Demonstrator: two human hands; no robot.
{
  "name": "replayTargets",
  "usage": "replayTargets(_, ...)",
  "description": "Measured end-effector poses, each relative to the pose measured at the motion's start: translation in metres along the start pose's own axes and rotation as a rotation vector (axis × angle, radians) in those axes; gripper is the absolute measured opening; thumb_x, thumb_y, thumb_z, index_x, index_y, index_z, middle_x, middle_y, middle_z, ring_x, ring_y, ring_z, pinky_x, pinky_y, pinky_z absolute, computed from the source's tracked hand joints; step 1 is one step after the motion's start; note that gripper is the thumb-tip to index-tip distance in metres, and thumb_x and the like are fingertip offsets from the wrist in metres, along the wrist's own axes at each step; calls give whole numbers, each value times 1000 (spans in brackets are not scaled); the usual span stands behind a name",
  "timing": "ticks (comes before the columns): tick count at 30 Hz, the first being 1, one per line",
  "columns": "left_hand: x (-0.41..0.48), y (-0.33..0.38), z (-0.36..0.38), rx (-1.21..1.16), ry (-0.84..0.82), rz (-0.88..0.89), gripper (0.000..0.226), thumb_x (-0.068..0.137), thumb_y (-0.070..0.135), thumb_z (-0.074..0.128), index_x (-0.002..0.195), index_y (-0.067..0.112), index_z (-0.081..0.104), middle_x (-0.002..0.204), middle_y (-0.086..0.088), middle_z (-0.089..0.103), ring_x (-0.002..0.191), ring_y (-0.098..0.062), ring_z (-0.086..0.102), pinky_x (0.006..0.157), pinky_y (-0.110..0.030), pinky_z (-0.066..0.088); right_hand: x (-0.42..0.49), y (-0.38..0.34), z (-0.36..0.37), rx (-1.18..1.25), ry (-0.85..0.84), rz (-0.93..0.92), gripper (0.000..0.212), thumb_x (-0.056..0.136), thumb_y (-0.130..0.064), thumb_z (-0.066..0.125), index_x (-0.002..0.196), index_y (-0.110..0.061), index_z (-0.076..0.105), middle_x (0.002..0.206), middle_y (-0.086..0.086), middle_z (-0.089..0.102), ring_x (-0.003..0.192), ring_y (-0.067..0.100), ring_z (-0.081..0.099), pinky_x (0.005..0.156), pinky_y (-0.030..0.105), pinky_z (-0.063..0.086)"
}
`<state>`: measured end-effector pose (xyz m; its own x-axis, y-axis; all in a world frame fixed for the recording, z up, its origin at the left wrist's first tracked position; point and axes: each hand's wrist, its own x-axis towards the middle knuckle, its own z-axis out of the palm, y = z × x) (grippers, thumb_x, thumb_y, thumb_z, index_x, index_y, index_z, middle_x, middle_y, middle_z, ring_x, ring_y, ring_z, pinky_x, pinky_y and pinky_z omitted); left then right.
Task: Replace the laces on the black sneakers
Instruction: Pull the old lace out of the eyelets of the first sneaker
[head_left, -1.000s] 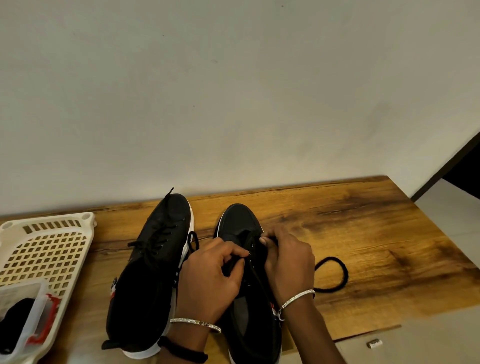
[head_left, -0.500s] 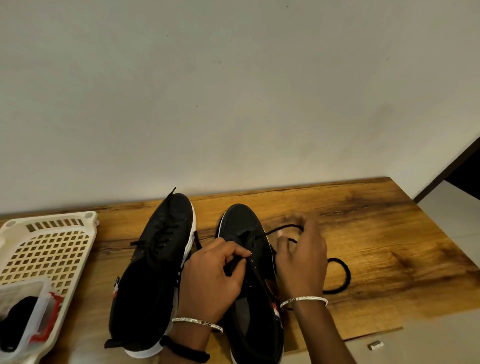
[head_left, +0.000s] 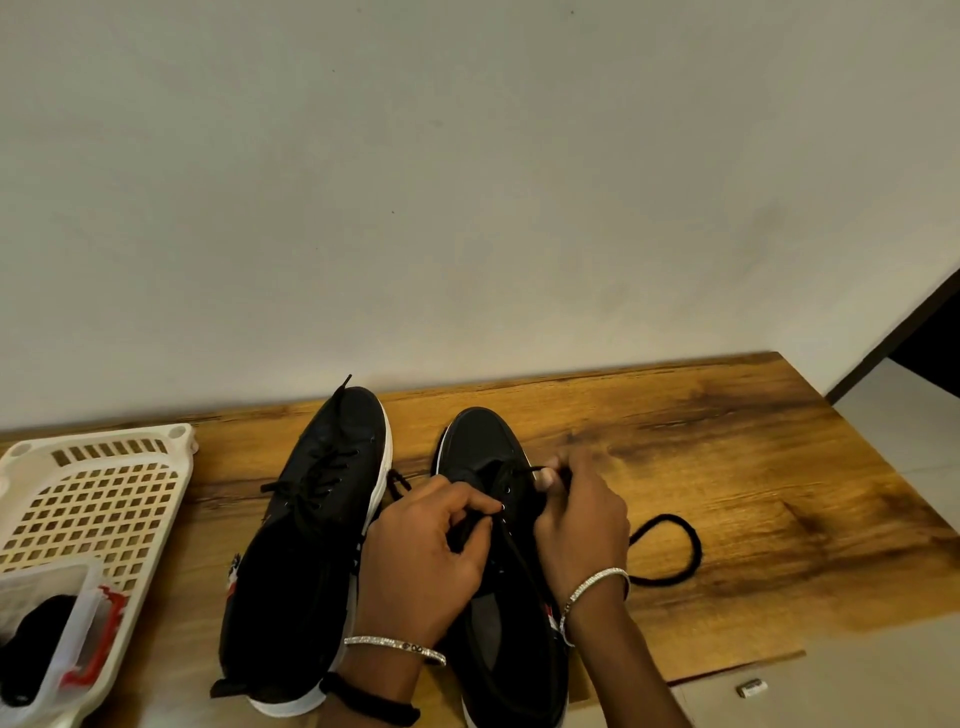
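Person's left hand (head_left: 431, 551) is pinching the black lace (head_left: 695, 548) at the eyelets of the right sneaker (head_left: 480, 441), right hand (head_left: 582, 519) is pinching it just beyond those fingers, slack loop lying on the table (head_left: 727, 441) to their right.

text: none you can read | left sneaker (head_left: 306, 545): red-and-white mark (head_left: 233, 574) on its side, too small to make out | plastic bag (head_left: 78, 597) in basket (head_left: 104, 437): red print (head_left: 106, 636), too blurred for you
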<state>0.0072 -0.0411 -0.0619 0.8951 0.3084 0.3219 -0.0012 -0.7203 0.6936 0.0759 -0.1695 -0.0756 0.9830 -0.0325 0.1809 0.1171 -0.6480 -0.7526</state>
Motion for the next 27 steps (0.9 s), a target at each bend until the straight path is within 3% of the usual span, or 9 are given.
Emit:
replayTargets(2,0,-1,0,3,0,4,25,73,17,83,85,38,75,68,15,55,69,-5,56,54,-21,49,3,1,-2,136,44,134,13,102,-14,52,92,-22,49,64,-16,64,70,15,63,65,32,40)
replayTargets(6,0,-1,0,-10,6,8,25,73,16,83,85,37,75,67,15,54,66,-6,55,52,-23,49,10,5,-8,518,20,525,9,106,-21,46,101,-18,52,70,-7,76,69,5,71,72,31,49)
replayTargets(8,0,-2,0,-13,6,11,25,74,16,83,85,37,75,67,15,55,66,-6,55,52,-22,48,10,4,-7,608,15,577,9,106,-21,46,101,-16,52,78,1,78,70,8,73,74,33,52)
replayTargets(10,0,-3,0,-10,2,13,24,74,17,83,85,37,74,67,14,54,65,-6,55,53,-21,47,7,2,-5,391,80,403,1,103,-19,50,103,-19,50,100,3,74,87,19,73,76,37,52)
replayTargets(13,0,-3,0,-10,1,16,24,73,17,83,85,36,75,68,14,55,65,-7,56,54,-22,49,3,-3,-6,-81,125,40,54,88,-9,66,137,-24,48,142,6,47,123,26,50,87,43,47)
replayTargets(15,0,-2,-1,-10,0,14,24,73,17,83,84,37,75,68,15,55,66,-6,56,54,-22,49,1,-8,-7,-202,37,-58,57,84,-15,70,135,-34,53,152,3,38,134,27,39,97,52,42)
replayTargets(20,0,-2,-1,-9,-7,11,23,74,17,83,84,36,75,68,16,55,65,-4,56,53,-19,47,2,-1,-3,-230,-88,-102,17,87,-29,74,101,-35,68,134,-8,54,129,22,43,96,47,39)
replayTargets(24,1,-1,-1,-4,-4,11,23,74,17,83,85,37,75,67,16,54,65,-3,55,53,-16,45,2,2,-3,-126,-68,-111,12,90,-22,71,87,-30,63,89,-12,67,90,17,63,77,40,48)
replayTargets(27,1,-2,0,-7,-4,16,24,74,16,82,85,37,75,68,15,55,65,-5,56,53,-18,47,0,2,0,-51,12,-35,10,99,-20,60,91,-24,56,75,-6,67,70,21,64,60,35,45)
